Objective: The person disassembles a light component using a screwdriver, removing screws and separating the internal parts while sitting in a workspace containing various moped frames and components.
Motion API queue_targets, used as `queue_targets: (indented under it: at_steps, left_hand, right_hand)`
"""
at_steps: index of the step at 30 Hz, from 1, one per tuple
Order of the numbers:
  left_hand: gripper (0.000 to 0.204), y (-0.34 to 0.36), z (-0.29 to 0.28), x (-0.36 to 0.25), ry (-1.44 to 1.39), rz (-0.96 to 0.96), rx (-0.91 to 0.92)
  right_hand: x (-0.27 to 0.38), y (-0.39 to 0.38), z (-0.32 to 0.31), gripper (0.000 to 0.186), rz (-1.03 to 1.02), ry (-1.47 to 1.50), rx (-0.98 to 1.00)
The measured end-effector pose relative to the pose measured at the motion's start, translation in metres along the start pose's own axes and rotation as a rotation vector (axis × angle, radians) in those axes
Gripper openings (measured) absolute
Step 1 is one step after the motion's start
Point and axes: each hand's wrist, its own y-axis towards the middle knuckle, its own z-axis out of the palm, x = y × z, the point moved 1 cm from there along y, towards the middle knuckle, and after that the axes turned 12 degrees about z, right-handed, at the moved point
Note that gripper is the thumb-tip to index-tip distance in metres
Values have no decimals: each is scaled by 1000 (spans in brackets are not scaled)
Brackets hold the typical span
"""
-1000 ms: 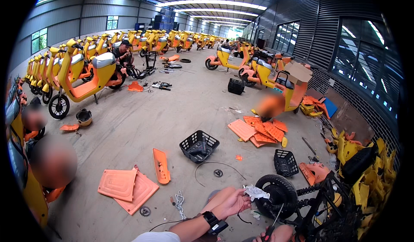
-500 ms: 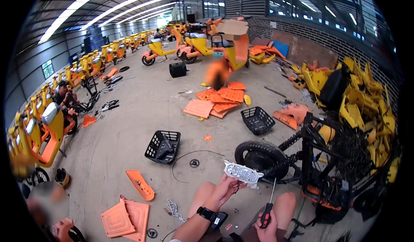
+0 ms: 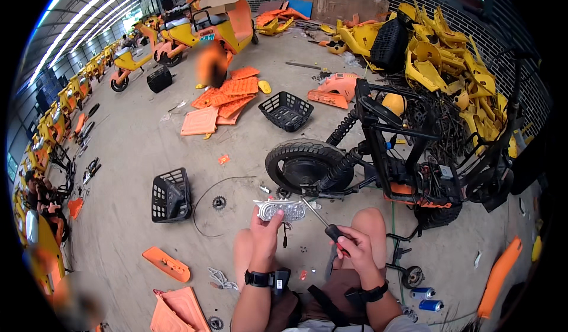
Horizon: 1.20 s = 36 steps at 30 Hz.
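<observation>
My left hand (image 3: 267,230) is closed on a clear-lensed vehicle lamp (image 3: 290,210) in a pale housing, thumb across its front. A short black cable (image 3: 286,235) hangs below the lamp. My right hand (image 3: 355,248) grips a screwdriver (image 3: 333,232) by its black and red handle. The shaft points up and left, its tip by the lamp's right end; whether it touches I cannot tell. Just beyond stands a stripped black scooter frame (image 3: 408,154) with its wheel (image 3: 307,169) towards me.
Black baskets (image 3: 286,112) (image 3: 171,195), a sprocket (image 3: 219,202), a thin cable and orange panels (image 3: 167,263) lie about the floor. Yellow body parts (image 3: 426,66) are piled at the back right. Blue cans (image 3: 431,305) lie by my right side. Yellow and orange scooters line the left.
My view has swung right and down. The screwdriver has come up from beside my right knee to the lamp's right end. The lamp has turned in my left hand.
</observation>
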Motion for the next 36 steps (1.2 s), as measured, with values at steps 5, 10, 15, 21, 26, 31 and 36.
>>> queue_targets:
  at_steps: [5,10,15,21,26,31,36]
  left_hand:
    - [42,-4,-1,4,134,28,4]
    - [38,-11,9,-12,276,-49,-47]
    - [29,-8,13,-6,249,21,74]
    - [31,-7,6,-9,311,12,43]
    - [30,-3,1,-6,426,1,32]
    - [29,0,-8,-1,580,-24,40]
    - [30,-4,-20,7,676,30,64]
  right_hand:
    - [-5,-2,7,33,-6,-199,-47]
    - [0,-3,9,29,50,-300,-48]
    - [-1,-5,7,29,6,-336,-82]
    - [-2,1,7,30,185,-253,-56]
    - [3,7,14,28,-100,-510,-137]
    - [1,13,16,28,-264,-620,-201]
    - [-12,13,5,31,82,-84,-216]
